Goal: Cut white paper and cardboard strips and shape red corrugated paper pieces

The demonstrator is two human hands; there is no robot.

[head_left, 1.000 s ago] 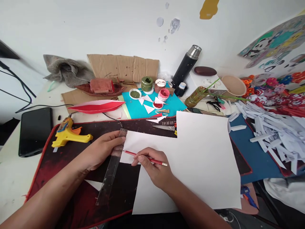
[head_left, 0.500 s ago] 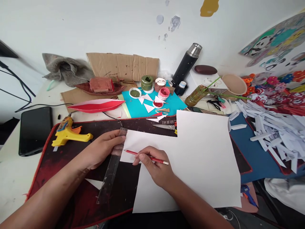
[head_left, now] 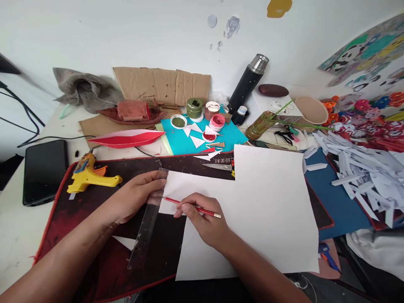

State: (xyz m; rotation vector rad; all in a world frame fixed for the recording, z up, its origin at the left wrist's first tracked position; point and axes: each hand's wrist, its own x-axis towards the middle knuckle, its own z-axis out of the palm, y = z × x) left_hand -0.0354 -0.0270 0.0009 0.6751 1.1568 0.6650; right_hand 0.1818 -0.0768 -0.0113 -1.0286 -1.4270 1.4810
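Observation:
My left hand [head_left: 141, 191] grips the upper part of a clear plastic ruler [head_left: 143, 235], thumb on top, against the left edge of a large white paper sheet [head_left: 265, 210]. The ruler slants down toward me over the dark mat. In my right hand [head_left: 203, 216] is a red pencil [head_left: 183, 203] with a white eraser end. Its tip points left and meets the ruler's edge at the paper's left border. The sheet has a notch at upper left and another at lower left. A small white paper scrap [head_left: 125, 242] lies partly beside the ruler.
A yellow glue gun [head_left: 94, 179] and a black phone-like device [head_left: 46, 172] lie left. Behind are a red paper boat shape [head_left: 129, 139], paint jars [head_left: 194, 108], scissors [head_left: 217, 166] and a black thermos [head_left: 248, 84]. White paper strips [head_left: 356, 168] pile up at right.
The pencil has shifted slightly left with my right hand, bringing its tip to the ruler's edge. My left hand stays on the ruler.

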